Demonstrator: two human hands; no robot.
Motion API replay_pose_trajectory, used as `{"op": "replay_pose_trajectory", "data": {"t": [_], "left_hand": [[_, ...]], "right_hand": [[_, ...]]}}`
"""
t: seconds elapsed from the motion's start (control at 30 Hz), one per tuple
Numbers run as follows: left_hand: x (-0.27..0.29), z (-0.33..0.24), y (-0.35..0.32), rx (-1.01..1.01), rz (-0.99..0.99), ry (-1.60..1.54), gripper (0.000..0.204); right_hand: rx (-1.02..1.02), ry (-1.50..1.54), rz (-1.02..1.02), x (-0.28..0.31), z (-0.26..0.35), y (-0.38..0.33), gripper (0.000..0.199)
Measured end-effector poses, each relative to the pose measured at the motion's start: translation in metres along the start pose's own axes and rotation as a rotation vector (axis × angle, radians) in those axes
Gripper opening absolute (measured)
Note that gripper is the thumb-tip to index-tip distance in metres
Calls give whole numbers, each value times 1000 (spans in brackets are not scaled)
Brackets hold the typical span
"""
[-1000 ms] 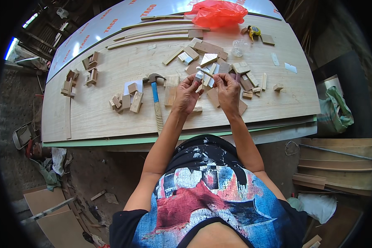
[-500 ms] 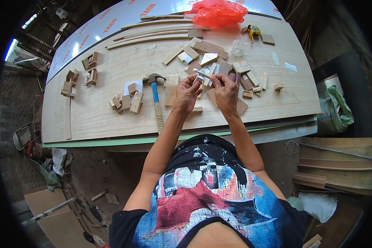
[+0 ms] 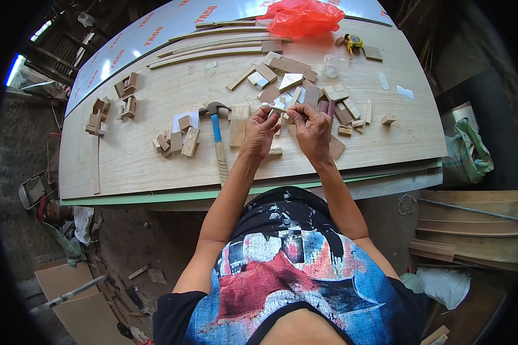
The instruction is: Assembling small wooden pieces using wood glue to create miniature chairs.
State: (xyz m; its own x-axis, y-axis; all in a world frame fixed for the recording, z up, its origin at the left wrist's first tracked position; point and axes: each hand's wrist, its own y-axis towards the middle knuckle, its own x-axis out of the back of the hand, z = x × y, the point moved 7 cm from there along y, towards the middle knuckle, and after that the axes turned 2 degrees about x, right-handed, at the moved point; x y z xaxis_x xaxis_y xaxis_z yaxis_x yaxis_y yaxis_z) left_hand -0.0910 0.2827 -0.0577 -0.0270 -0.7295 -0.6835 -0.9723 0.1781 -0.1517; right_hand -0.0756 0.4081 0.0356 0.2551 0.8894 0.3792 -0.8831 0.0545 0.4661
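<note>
My right hand (image 3: pixel 311 129) pinches a thin pale stick (image 3: pixel 280 108) with a white blob on its left end. Opposite it, my left hand (image 3: pixel 259 132) has its thumb and fingers closed on a small pale piece, mostly hidden by the fingers; its kind is hard to make out. The stick's white end lies over that piece, at the left fingertips. Both hands are above the table, in front of a pile of wood blocks (image 3: pixel 293 66). Left of my left hand lies a claw hammer (image 3: pixel 216 129) with a blue and wooden handle.
Small blocks (image 3: pixel 190 142) lie left of the hammer, and joined wood pieces (image 3: pixel 128 106) stand farther left. Long strips (image 3: pixel 213 54), a red plastic bag (image 3: pixel 302 20) and a yellow tape measure (image 3: pixel 354 41) are at the back. The wooden tabletop (image 3: pixel 149 172) has a near edge before my body.
The stick in my right hand has shifted a little left and down, its white end now lower over the left fingertips. My left hand has barely moved.
</note>
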Motion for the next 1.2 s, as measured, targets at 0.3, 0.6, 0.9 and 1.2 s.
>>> {"op": "replay_pose_trajectory", "data": {"t": [0.3, 0.6, 0.9, 1.2], "left_hand": [[-3, 1, -1, 7, 33, -52, 18], [-8, 3, -3, 29, 83, 15, 27], [-9, 4, -3, 55, 78, -19, 26], [-1, 5, -1, 64, 62, -88, 26]], "right_hand": [[-48, 8, -29, 1, -12, -2, 9], [-26, -135, -104, 12, -13, 1, 12], [-73, 35, -107, 9, -16, 1, 11], [-57, -2, -15, 2, -11, -1, 9]]}}
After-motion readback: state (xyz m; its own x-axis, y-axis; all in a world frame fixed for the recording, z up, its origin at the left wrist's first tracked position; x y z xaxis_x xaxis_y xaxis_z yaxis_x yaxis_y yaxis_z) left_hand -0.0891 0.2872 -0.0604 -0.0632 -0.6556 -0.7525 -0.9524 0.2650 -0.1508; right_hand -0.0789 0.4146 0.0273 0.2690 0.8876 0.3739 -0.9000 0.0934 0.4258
